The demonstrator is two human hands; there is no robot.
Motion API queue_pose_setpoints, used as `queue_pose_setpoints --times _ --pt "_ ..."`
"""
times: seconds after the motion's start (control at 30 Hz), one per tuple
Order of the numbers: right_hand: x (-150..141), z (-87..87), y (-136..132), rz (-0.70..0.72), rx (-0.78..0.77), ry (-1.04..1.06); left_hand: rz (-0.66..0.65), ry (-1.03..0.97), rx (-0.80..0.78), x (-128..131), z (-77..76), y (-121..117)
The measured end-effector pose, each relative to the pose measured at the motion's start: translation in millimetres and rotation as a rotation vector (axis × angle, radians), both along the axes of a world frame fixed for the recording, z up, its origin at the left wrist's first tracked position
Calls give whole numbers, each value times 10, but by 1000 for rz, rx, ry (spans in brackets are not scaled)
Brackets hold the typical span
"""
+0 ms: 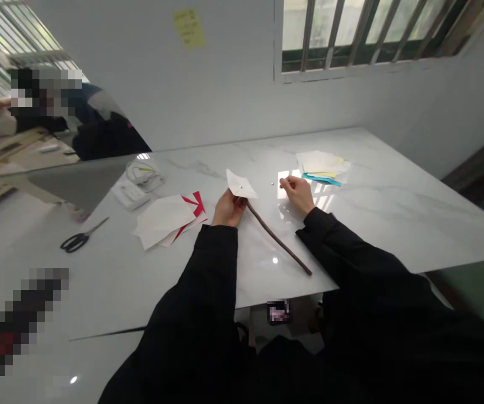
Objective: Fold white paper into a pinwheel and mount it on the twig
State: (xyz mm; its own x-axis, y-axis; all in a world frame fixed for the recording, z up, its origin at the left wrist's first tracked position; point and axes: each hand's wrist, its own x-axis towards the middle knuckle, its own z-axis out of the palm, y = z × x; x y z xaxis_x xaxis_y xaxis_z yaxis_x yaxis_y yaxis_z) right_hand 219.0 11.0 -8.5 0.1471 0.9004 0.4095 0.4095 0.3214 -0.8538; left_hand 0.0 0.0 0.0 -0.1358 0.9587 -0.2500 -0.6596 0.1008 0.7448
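Left hand (227,210) clamps white paper (248,189), already at the brown stick's (279,241) end; right hand (300,193) pinched, contents unclear; sheets (161,219) left of the grip lie apart

Yellow note (190,28), barred window (362,31), coiled cable (151,180)

White paper (242,185), slanting brown stick (276,238)

Here I've got black sleeves, left (200,292) lower centre, right (351,247) lower right, loose-cuffed; left hand (227,209), right hand (300,193) bare.
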Motion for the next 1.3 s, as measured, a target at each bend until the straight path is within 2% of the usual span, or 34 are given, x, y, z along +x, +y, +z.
queue_pose_setpoints --times 0.07,0.13,0.37,0.87,1.17,1.3 --pt "49 -152 71 23 -79 6 -11 3 3 -8 -6 7" --pt "85 -205 78 34 -96 3 -22 6 9 -13 -14 7" --pt "49 -147 1 138 -123 -179 -45 30 27 -13 -22 -1" --pt "55 -150 19 127 -115 -206 -60 116 50 -13 -12 -13" --pt "72 -128 14 -28 -141 -124 55 361 86 -57 -52 -24" --pt "43 -154 0 -20 -166 -148 156 598 118 -148 -68 -12"
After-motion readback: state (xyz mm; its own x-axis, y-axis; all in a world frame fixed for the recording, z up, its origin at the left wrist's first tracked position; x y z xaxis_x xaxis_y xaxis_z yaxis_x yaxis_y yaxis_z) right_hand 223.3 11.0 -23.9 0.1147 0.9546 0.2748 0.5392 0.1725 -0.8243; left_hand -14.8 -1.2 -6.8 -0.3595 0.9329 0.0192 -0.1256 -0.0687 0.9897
